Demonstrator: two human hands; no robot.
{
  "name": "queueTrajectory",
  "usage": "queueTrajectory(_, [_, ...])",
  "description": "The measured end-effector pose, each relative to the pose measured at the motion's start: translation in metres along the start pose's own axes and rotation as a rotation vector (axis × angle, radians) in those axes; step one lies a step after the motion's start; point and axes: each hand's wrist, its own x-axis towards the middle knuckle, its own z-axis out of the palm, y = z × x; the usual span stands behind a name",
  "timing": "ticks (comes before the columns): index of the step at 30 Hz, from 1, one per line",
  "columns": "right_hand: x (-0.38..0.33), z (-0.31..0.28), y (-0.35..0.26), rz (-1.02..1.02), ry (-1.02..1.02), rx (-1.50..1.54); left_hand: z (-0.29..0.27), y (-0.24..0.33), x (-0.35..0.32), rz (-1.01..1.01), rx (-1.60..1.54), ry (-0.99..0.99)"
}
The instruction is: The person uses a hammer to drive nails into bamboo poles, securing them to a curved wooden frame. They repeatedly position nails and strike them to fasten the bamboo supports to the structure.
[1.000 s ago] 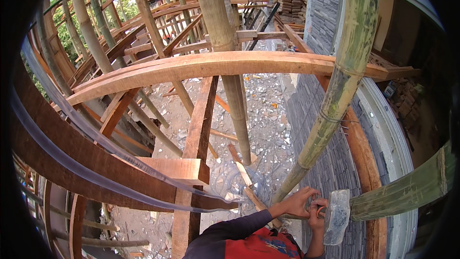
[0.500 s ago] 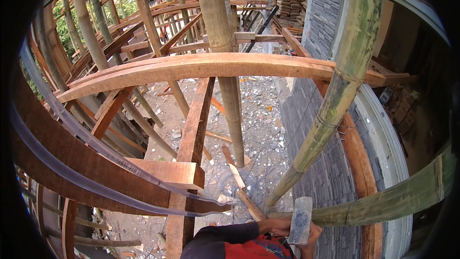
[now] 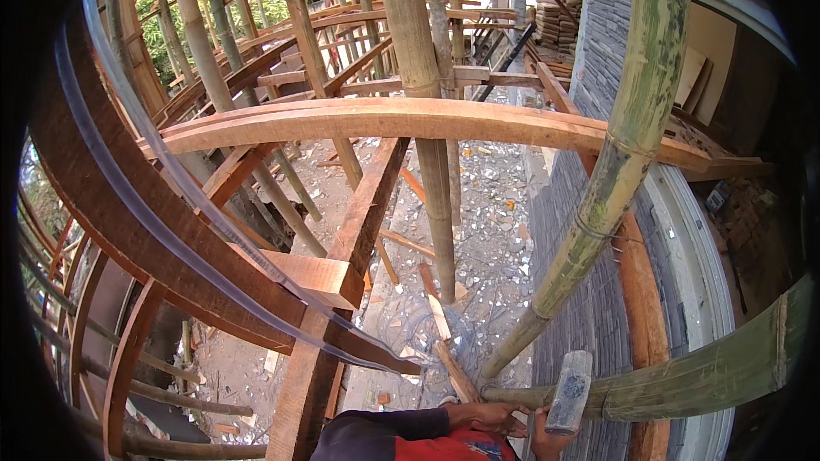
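Note:
At the bottom edge my right hand grips a hammer with a blocky grey metal head, held head up and tilted a little right. Beside it, my left hand reaches across my red shirt from a dark sleeve. Its fingers are bent close to the right hand; whatever they may pinch is too small to make out. A short wooden offcut lies just beyond the left hand. Right of the hammer, a thick green bamboo pole slants out toward the right.
A curved wooden beam spans ahead, joined by a straight timber. A clear plastic hose hangs over a dark curved plank at left. Bamboo posts stand on rubble-strewn ground, beside a grey stone-clad wall.
My view has turned left, so most of the scene sits further right. The hammer head leans more to the right, and my left hand shows more of its fingers, now apart from the hammer head.

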Motion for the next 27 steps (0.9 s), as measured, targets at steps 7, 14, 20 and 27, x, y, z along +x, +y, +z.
queueTrajectory(7, [0.008,-0.008,0.001,-0.008,-0.171,0.125,-0.014,0.044,-0.037,0.401,-0.166,0.366])
queueTrajectory(14, [0.012,-0.012,0.002,-0.007,-0.244,0.084,-0.038,0.052,-0.031,0.541,-0.376,0.586])
queueTrajectory(20, [0.014,-0.006,-0.004,0.021,-0.275,0.059,-0.036,0.066,-0.016,0.595,-0.192,0.556])
queueTrajectory(27, [0.023,0.007,-0.03,0.299,-0.271,0.058,-0.04,0.105,-0.005,0.673,0.406,0.755])
